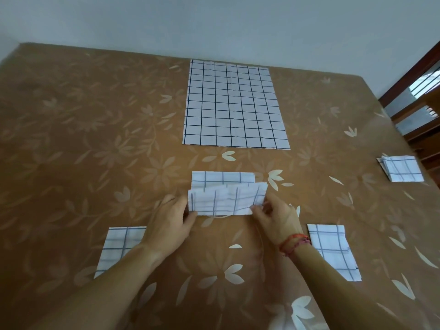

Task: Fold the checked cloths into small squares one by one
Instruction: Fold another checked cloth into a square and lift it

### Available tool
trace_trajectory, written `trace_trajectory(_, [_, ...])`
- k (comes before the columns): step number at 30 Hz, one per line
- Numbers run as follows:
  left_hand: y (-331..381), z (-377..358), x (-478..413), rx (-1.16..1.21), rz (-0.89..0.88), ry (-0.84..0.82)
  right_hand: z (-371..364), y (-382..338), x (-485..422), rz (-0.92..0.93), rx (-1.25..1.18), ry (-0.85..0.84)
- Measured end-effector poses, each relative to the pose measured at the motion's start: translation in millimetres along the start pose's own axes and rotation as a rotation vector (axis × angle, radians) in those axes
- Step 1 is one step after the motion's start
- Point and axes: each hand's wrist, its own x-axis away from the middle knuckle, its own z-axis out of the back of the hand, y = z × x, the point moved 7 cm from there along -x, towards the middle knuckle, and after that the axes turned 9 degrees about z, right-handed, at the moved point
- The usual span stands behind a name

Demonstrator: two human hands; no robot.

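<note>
Head view, both hands (166, 222) (277, 220) pinching half-folded checked cloth (226, 198)

The left forearm (114, 277) covers the right part of the folded cloth at lower left (116, 246), so its near corner cannot be seen. The lifted flap (226, 198) is smeared with motion, its grid lines soft, and it hides the near part of the strip beneath (222, 178). The fingertips of the left hand (169, 222) and the right hand (276, 217) disappear behind the flap's ends. Both arms run off the bottom edge. How many layers the small stack at far right (402, 171) holds is too small to tell
</note>
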Motion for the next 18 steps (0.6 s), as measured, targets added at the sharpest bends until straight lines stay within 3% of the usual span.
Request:
trace_trajectory(6, [-5.1, -5.6, -18.6, -0.042, 0.096, 0.006, -10.5, 6.2, -14.5, -0.078, -0.011, 0.025])
trace_trajectory(10, [-8.6, -11.8, -21.0, -0.222, 0.066, 0.004, -17.8, 7.0, -16.9, -0.110, 0.057, -0.005])
trace_trajectory(15, [-3.0, -6.2, -22.2, -0.254, -0.024, 0.074, -15.6, 0.6, -14.7, -0.181, 0.089, -0.021])
trace_trajectory(18, [3.3, -8.4, -23.9, -0.317, -0.168, 0.023, -11.8, -26.9, -19.6, 0.052, 0.169, 0.119])
